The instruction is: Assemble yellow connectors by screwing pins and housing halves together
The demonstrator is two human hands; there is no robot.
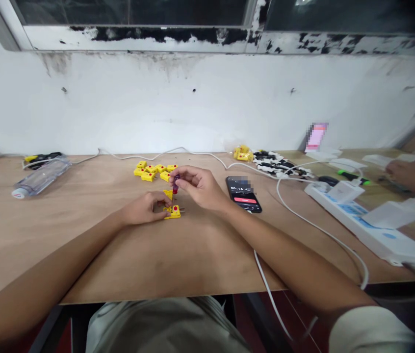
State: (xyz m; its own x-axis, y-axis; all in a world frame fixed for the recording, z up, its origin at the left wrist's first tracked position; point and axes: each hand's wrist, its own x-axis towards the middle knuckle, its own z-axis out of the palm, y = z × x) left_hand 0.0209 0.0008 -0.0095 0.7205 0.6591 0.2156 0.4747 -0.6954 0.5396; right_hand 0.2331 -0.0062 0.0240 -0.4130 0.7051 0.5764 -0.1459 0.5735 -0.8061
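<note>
Screwdriver (175,187) in right hand (200,187), one yellow connector (172,213) under left hand (144,208)

The camera sits on my head and looks forward and down over the plywood table (82,245), with my left hand (144,208) and right hand (200,189) close below it near mid-frame. My forearms (64,240) enter from the bottom corners, my lap (163,326) fills the lower edge, and the view reaches the white wall (207,103) and window frame (156,41) ahead.
</note>
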